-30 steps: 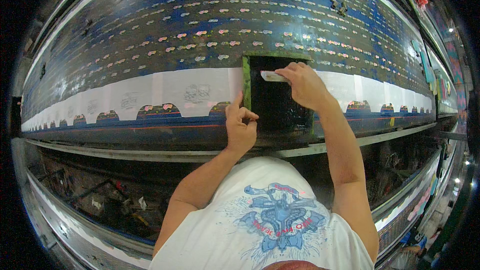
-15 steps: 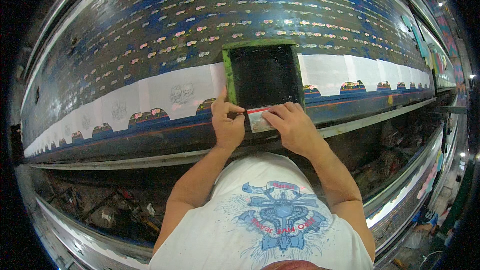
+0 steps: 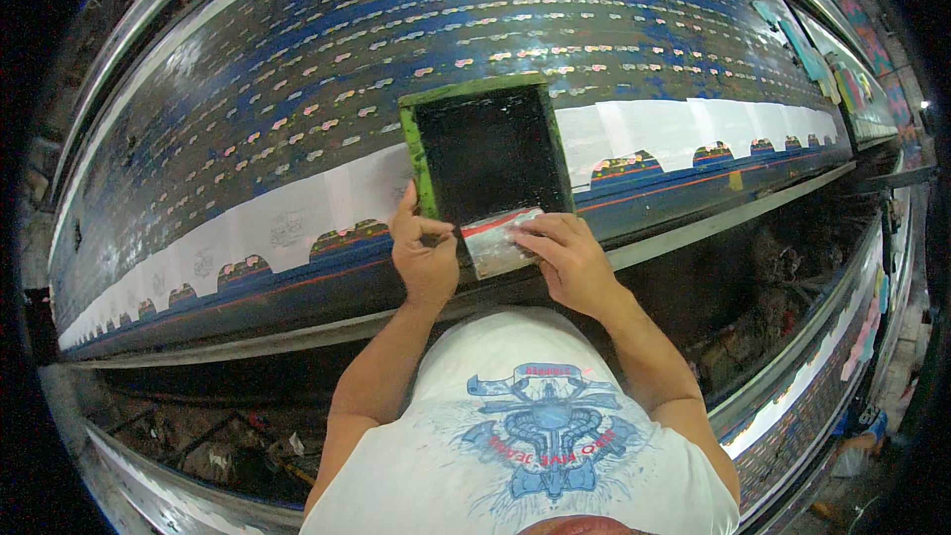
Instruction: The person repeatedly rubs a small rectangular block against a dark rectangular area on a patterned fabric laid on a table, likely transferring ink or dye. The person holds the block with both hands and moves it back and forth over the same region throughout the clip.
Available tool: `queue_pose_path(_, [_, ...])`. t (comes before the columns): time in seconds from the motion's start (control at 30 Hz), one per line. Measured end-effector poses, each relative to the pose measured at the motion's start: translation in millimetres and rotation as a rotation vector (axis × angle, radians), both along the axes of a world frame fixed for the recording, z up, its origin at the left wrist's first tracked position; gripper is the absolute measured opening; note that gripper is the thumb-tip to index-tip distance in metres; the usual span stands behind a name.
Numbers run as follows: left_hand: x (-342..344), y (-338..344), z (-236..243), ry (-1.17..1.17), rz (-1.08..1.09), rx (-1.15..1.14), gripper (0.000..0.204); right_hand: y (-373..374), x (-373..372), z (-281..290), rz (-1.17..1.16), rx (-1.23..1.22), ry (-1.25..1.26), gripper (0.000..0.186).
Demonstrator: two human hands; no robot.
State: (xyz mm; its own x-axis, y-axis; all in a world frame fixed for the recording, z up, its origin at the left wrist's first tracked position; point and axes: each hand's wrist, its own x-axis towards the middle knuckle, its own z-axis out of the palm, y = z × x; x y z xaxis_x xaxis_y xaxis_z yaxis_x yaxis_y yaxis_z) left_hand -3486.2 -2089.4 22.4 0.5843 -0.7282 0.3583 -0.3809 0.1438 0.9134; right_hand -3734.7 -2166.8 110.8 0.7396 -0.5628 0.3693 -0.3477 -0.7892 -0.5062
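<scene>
Red lettering curves around a blue printed emblem on the person's white short-sleeved shirt [image 3: 555, 376], with more lettering on a blue banner above it. Rows of small pale and pink printed marks run across the long, dark, blue-streaked worktop [image 3: 213, 312], too small to read. A row of flat white pieces with scalloped near edges [image 3: 347, 188] lies along its near side, some bearing faint grey prints.

A rectangular green-rimmed frame with a black inner panel [image 3: 417, 154] sits on that row. The right hand [image 3: 565, 253] grips a flat, pale, squeegee-like blade with a red strip [image 3: 498, 250], tilted at the frame's near end; one second ago it was near the far end. The left hand [image 3: 424, 256] remains at the frame's left side, forefinger straight, other fingers curled; whether it grips the rim I cannot tell.
</scene>
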Motion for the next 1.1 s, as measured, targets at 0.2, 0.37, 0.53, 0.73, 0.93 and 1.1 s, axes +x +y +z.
queue_pose_path(0.2, [-78, -43, -18, 0.059, 0.021, 0.042, 0.023, -39, -77, -6, -0.012, 0.012, 0.002, 0.057])
queue_pose_path(0.37, [-104, -61, -20, 0.171, 0.003, 0.006, 0.02, -60, -106, -2, 0.056, -0.019, 0.007, 0.052])
queue_pose_path(0.53, [-105, -59, -14, 0.099, -0.026, 0.145, 0.022, -68, -103, 5, 0.122, -0.087, 0.053, 0.046])
queue_pose_path(0.73, [-106, -64, -21, 0.155, 0.009, 0.096, 0.018, -89, -94, 16, 0.237, -0.141, 0.231, 0.038])
queue_pose_path(0.93, [-109, -71, -14, 0.271, 0.041, 0.16, 0.016, -160, -70, 47, 0.317, 0.045, 0.413, 0.033])
queue_pose_path(1.1, [-97, -73, -15, 0.397, -0.047, 0.17, 0.025, -210, -32, 47, 0.277, 0.018, 0.372, 0.031])
